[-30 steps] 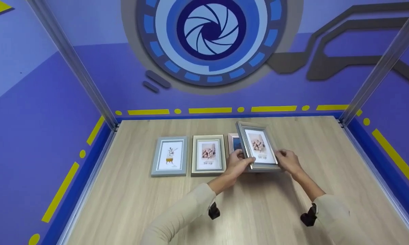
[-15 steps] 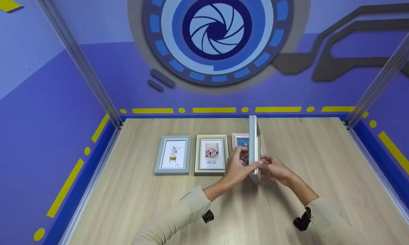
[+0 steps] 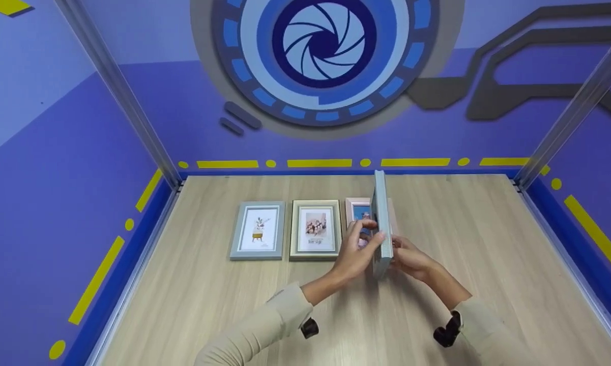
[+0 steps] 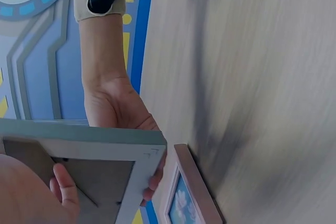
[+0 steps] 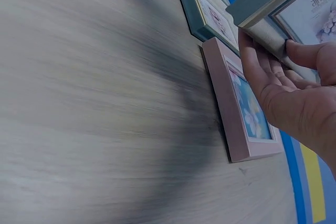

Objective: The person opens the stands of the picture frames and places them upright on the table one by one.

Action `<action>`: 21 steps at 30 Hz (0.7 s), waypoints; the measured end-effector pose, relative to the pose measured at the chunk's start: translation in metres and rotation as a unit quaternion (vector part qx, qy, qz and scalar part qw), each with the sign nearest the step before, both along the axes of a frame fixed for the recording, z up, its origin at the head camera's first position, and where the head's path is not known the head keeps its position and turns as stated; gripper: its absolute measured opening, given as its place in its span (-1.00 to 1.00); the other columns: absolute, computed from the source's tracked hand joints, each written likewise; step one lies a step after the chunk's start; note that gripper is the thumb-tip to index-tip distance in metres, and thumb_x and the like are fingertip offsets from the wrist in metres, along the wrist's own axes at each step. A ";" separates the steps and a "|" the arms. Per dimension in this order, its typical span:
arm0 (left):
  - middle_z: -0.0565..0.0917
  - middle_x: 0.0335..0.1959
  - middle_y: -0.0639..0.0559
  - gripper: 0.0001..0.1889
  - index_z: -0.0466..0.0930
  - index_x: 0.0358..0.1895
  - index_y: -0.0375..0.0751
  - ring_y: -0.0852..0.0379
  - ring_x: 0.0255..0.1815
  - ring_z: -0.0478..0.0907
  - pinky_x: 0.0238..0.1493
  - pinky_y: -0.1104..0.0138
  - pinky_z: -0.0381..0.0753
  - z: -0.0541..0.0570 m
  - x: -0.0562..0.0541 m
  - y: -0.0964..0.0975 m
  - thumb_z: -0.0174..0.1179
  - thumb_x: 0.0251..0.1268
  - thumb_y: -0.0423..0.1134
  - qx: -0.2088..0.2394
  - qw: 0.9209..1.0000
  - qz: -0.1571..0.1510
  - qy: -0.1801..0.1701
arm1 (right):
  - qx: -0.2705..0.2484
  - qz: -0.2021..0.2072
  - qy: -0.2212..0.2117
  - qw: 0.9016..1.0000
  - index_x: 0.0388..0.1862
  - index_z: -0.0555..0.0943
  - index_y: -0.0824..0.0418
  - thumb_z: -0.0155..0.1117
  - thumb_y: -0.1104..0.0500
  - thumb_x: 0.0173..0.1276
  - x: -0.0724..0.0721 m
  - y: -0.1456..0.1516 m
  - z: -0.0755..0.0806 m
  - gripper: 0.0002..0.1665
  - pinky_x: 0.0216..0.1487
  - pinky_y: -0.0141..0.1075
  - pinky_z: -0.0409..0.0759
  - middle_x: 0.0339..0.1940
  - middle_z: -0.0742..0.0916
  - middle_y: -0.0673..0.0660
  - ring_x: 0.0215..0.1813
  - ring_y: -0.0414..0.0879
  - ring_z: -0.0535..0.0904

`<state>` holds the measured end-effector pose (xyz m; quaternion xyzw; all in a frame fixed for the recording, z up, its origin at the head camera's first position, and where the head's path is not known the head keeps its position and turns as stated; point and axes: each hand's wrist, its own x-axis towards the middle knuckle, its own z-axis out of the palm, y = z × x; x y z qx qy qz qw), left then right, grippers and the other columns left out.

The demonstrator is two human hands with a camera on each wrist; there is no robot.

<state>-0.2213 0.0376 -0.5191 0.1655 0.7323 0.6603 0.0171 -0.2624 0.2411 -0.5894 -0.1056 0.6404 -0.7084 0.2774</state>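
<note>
The grey-sided picture frame (image 3: 383, 213) is held edge-on above the pink picture frame (image 5: 247, 106), apparently turned so the hands reach both faces. The right hand (image 3: 412, 259) pinches its border, thumb in front; the left hand (image 3: 355, 251) pinches it, fingers curled near the back stand (image 4: 30, 151). Left of the pink picture frame lie the gold picture frame (image 3: 315, 230), then the blue-grey picture frame (image 3: 257, 231).

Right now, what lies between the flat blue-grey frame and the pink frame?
The gold frame lies between the blue-grey frame and the pink frame, as the head view shows; the held frame partly hides the latter.
</note>
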 end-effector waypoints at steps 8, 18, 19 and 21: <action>0.32 0.42 -0.04 -0.55 0.36 0.44 -0.02 0.04 0.26 0.43 0.10 0.35 0.59 -0.012 -0.003 -0.012 0.04 0.58 -0.11 0.022 0.996 -0.087 -0.022 | -0.026 0.004 0.001 1.000 0.23 0.44 0.09 0.01 0.31 0.59 0.000 0.001 -0.002 -0.68 -0.11 -0.36 0.63 -0.14 0.70 -0.14 -0.13 -0.28 0.60; 0.25 0.47 -0.13 -0.43 0.30 0.47 0.01 -0.10 0.42 0.35 0.28 0.27 0.52 -0.015 -0.005 -0.025 0.21 0.45 -0.14 0.043 0.989 -0.135 -0.035 | -0.011 -0.010 0.009 1.000 0.54 0.22 0.21 0.03 0.19 0.63 0.001 -0.007 -0.005 -0.42 0.13 -0.24 0.56 0.17 0.60 -0.04 0.12 -0.20 0.51; 0.27 0.45 -0.17 -0.43 0.30 0.47 -0.02 -0.12 0.40 0.36 0.27 0.27 0.54 -0.015 -0.005 -0.025 0.22 0.45 -0.16 0.044 0.989 -0.137 -0.032 | -0.016 -0.013 0.010 1.000 0.53 0.24 0.20 0.03 0.19 0.62 0.001 -0.007 -0.005 -0.43 0.13 -0.26 0.57 0.18 0.61 -0.03 0.12 -0.20 0.52; 0.32 0.41 -0.22 -0.43 0.30 0.46 -0.09 -0.16 0.38 0.39 0.25 0.28 0.57 -0.014 -0.005 -0.027 0.23 0.44 -0.21 0.045 0.989 -0.141 -0.028 | -0.029 -0.015 0.012 0.999 0.50 0.30 0.16 0.03 0.22 0.62 0.001 -0.008 -0.006 -0.47 0.11 -0.28 0.61 0.18 0.63 -0.03 0.11 -0.21 0.55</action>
